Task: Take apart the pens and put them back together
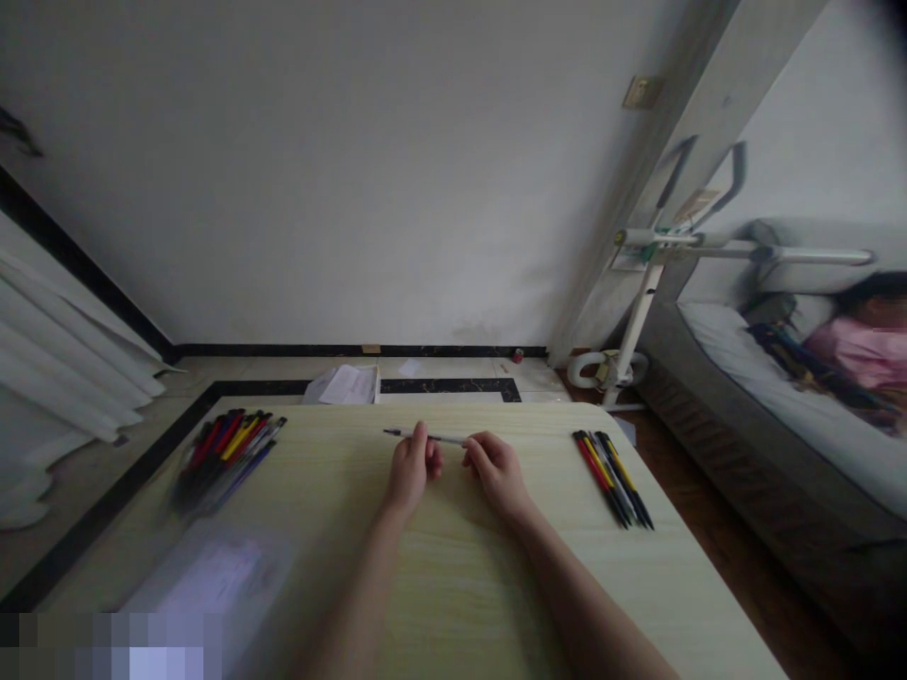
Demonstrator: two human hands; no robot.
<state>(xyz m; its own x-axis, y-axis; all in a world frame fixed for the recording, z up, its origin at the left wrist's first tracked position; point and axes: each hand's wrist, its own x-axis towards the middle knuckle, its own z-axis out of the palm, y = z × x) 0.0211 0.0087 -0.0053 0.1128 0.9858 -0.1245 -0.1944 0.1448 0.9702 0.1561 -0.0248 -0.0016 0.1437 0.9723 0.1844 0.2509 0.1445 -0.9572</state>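
A slim pen (450,439) with a dark left end and a pale right end lies level across both hands, just above the table. My left hand (411,466) is closed around its middle, thumb on top. At the right end of the pen, my right hand (500,470) pinches it with thumb and fingers. Off to the right, several pens (613,477) in red, yellow, black and white lie side by side. A larger heap of mixed pens (231,449) lies at the left of the table.
A blurred clear plastic bag (213,576) lies at the table's (340,529) near left. Papers (344,385) rest on the floor beyond the far edge. Exercise equipment (641,302) and a bed with a person (861,340) are at the right; a white curtain (57,349) hangs left.
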